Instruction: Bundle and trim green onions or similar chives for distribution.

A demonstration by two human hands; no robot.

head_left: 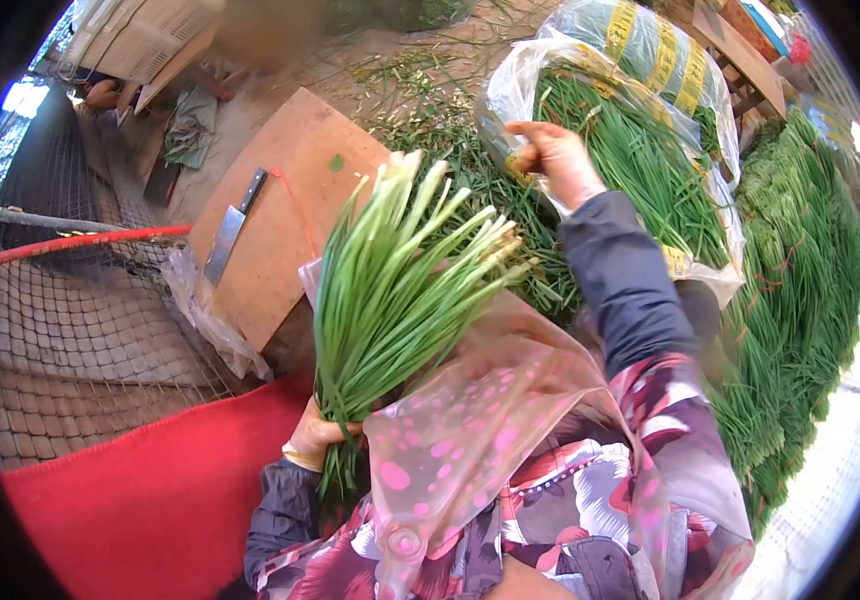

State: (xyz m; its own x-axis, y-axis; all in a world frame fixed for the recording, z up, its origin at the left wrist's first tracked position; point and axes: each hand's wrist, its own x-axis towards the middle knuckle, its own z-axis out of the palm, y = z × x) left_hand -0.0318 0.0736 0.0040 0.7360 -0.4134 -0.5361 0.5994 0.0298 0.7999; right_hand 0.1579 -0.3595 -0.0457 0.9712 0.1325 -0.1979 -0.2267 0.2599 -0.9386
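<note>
My left hand (320, 435) is wrapped round the lower, leafy end of a bunch of long green stalks (390, 300), whose pale ends fan out upward. My right hand (553, 158) is raised at the left edge of an open plastic bag (520, 90) full of green stalks (640, 160). Its fingers are bent together, and what they hold, if anything, I cannot make out. Loose trimmings (460, 145) lie between the bunch and the bag.
A knife (236, 225) with a black handle rests on a brown board (285, 200), beside a red string. Tied green bundles (795, 290) are piled at the right. Netting (80, 330) and red cloth (160, 480) are at the left. A wrapped bag (650, 50) stands behind.
</note>
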